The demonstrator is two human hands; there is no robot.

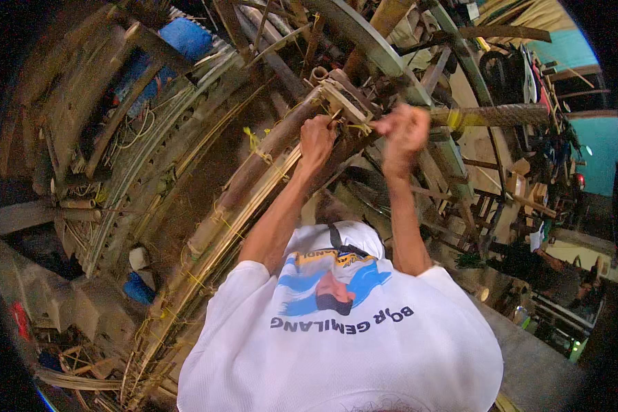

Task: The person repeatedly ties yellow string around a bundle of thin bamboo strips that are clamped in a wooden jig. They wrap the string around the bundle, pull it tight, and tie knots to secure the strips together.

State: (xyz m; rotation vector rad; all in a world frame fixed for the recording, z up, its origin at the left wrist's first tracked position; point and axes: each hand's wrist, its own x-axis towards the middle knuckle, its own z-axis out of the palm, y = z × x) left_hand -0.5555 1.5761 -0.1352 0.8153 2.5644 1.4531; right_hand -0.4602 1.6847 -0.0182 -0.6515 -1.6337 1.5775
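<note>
- Where the long bamboo poles (254, 172) meet a stack of short wooden slats (347, 99), a thin yellow tie (358, 128) binds the joint; it looks light and limp, best pinched near the knot.
- Left hand (317, 137) closes on the pole end, just below the slats.
- Right hand (405, 130), fisted, sits just beside the tie; whether it holds the tie, I cannot tell.
</note>
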